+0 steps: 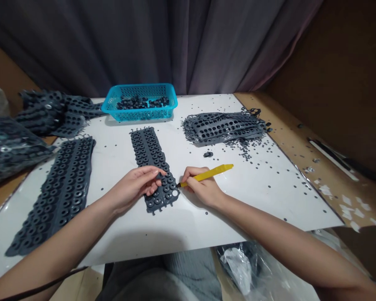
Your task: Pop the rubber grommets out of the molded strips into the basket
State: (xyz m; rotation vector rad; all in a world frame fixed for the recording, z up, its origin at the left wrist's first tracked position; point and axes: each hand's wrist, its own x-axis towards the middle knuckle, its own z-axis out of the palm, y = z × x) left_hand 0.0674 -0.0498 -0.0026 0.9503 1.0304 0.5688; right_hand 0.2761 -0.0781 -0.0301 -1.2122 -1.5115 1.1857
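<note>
A dark grey moulded rubber sheet (148,147) with rows of ring-shaped parts lies on the white table in front of me. One spot at its near right corner shows a white round hole. My left hand (144,179) rests over the sheet's middle, thumb and index finger pinched together, the others curled; what they hold, if anything, is hidden. Closed around a yellow pen-shaped tool (211,172), my right hand (203,186) is at the sheet's right edge. The tool's dark tip points left, close to the rings beside the hole.
A longer ringed sheet (61,188) lies at left, near a plastic bag (12,146) of dark parts. Behind stands a blue basket (139,115) holding small dark pieces. Punched-out sheets (225,125) are piled at back right among scattered bits. A black-and-white knife-like tool (332,159) lies far right.
</note>
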